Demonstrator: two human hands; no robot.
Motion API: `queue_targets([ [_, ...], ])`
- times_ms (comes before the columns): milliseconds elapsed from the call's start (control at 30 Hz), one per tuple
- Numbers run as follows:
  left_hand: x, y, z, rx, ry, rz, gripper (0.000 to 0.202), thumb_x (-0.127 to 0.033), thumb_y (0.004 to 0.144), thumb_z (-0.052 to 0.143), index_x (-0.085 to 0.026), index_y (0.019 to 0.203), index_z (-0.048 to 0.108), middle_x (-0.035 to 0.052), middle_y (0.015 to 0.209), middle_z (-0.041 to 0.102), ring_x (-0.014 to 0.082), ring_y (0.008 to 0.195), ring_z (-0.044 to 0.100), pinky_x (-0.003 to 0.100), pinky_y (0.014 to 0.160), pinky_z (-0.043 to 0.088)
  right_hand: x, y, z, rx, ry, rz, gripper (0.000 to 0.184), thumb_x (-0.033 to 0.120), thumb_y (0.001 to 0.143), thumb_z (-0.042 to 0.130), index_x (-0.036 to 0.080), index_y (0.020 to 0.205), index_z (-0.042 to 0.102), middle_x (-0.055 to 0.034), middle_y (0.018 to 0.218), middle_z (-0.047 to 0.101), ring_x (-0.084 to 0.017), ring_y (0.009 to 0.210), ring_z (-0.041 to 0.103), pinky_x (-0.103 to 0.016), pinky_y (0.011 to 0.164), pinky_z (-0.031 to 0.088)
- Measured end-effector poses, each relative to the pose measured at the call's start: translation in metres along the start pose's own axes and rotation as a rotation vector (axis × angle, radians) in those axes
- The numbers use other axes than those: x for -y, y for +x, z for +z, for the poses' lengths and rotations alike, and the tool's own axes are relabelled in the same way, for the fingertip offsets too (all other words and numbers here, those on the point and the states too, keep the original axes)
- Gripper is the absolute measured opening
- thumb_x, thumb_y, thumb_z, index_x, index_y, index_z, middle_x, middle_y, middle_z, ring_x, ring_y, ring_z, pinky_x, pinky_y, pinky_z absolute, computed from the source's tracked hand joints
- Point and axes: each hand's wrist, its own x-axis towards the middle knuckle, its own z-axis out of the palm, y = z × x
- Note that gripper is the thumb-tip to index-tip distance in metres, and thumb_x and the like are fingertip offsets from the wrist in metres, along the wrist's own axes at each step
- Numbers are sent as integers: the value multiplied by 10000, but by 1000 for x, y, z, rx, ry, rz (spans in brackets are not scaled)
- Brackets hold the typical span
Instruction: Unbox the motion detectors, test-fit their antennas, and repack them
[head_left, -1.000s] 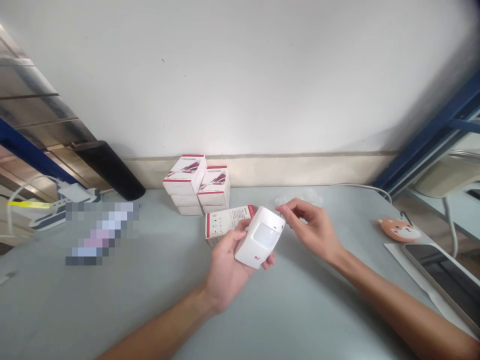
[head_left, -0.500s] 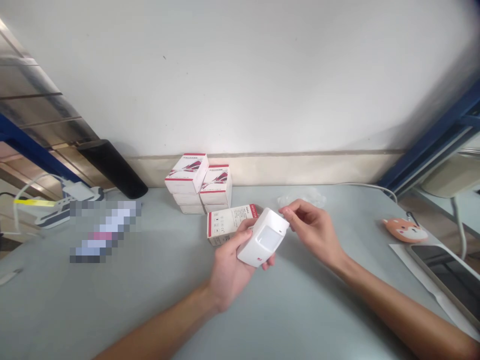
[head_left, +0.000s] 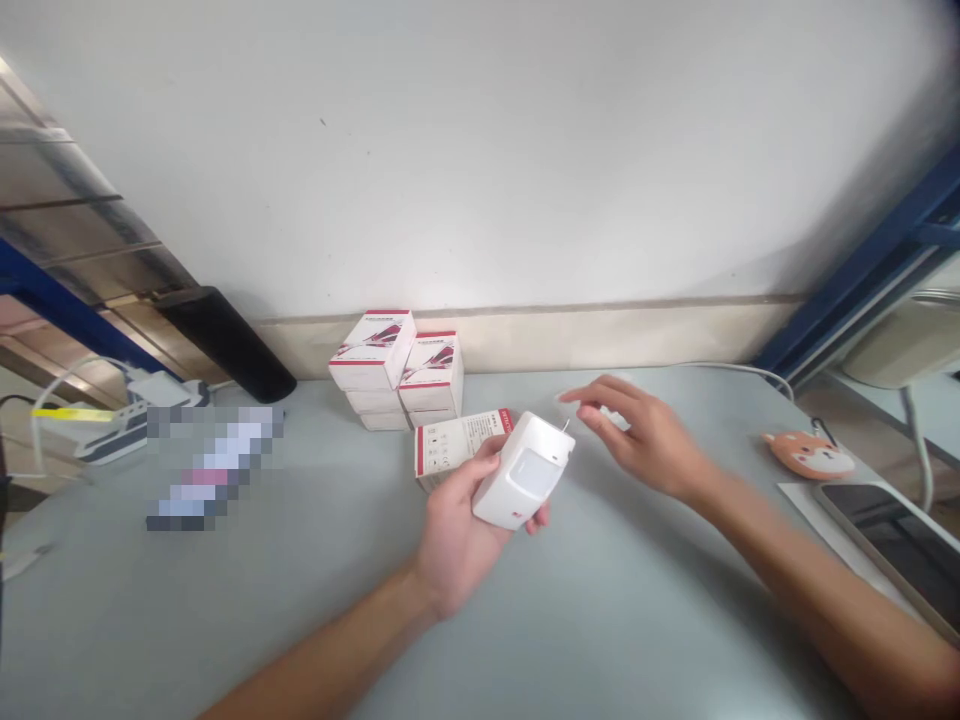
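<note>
We found 1 pixelated patch (head_left: 214, 465) unreadable, the tablet (head_left: 892, 535) cut by the right edge, and the right hand (head_left: 649, 435) motion-blurred.

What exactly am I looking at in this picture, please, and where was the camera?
There is no machine here: a person works with bare hands, filmed by a camera on their head, looking forward and down. The left hand holds a white plastic device, perhaps a sensor. The right hand is open beside it, holding nothing. On the grey table stand stacked small boxes, with another box lying behind the device. At the right lie an orange animal-shaped item and a dark screen.
</note>
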Motion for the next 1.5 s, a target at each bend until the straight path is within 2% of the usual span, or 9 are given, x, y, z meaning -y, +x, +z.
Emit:
queue_targets([
  [67, -2, 0, 1, -18, -21, 1, 343, -317, 980, 480, -141, 1255, 586, 117, 977, 682, 253, 719, 652, 371, 709, 440, -24, 4, -11, -52, -284, -38, 430, 525, 1060, 498, 280, 1367, 673, -119, 1232, 713, -328, 1128, 660, -533, 992, 522],
  [133, -3, 1, 1, -35, -50, 0, 324, -308, 983, 480, -132, 1229, 595, 122, 996, 680, 257, 714, 652, 387, 718, 449, -44, 5, -19, -43, -419, -32, 537, 559, 1019, 564, 274, 1473, 595, -143, 1387, 650, -377, 1306, 588, -586, 1090, 487],
  [300, -2, 2, -1, -30, -113, -17, 285, -292, 978, 490, -142, 1200, 587, 124, 1026, 676, 265, 719, 654, 398, 719, 449, -61, 0, -17, 168, -466, -120, 826, 552, 908, 727, 346, 1626, 374, -58, 1711, 378, -394, 1594, 288, -610, 1264, 340],
  [400, -1, 2, -1, -11, -107, -22, 308, -293, 973, 500, -141, 1227, 585, 136, 1060, 686, 264, 723, 656, 399, 726, 450, -62, -1, -12, 218, -459, -109, 915, 489, 896, 745, 365, 1664, 264, -27, 1715, 383, -368, 1624, 234, -620, 1308, 251],
  [567, 0, 1, 0, 4, -81, -65, 337, -306, 948, 527, -118, 1217, 605, 143, 1018, 699, 269, 723, 671, 380, 712, 446, -71, 3, -16, 161, -435, -34, 798, 451, 926, 707, 309, 1629, 355, -89, 1492, 639, -382, 1590, 319, -638, 1273, 304],
  [667, 1, 1, 0, 48, -58, -82, 330, -317, 961, 507, -120, 1197, 627, 148, 1036, 696, 265, 739, 676, 373, 713, 442, -68, 5, -21, 111, -428, -53, 719, 422, 948, 697, 329, 1599, 407, -74, 1405, 689, -374, 1542, 394, -615, 1235, 375],
  [900, 2, 1, -2, 43, -78, -77, 339, -330, 973, 516, -133, 1219, 639, 146, 1067, 694, 264, 755, 680, 382, 725, 454, -37, 1, -17, 61, -414, -163, 642, 367, 968, 708, 353, 1560, 461, -78, 1528, 599, -357, 1483, 475, -595, 1164, 480],
  [1167, -6, -2, 1, -57, 44, -9, 334, -310, 975, 554, -172, 1277, 587, 114, 1086, 671, 240, 781, 653, 387, 769, 475, -4, -3, -6, 29, -337, -290, 565, 310, 1012, 658, 357, 1545, 477, -89, 1435, 654, -314, 1334, 615, -544, 1097, 548],
  [1500, -2, -1, 1, -85, 172, -8, 384, -358, 987, 561, -198, 1337, 563, 92, 1089, 653, 221, 799, 647, 361, 767, 478, -3, -4, -2, 51, -279, -276, 574, 330, 1021, 640, 349, 1560, 443, -104, 1440, 647, -304, 1273, 658, -527, 1059, 576],
])
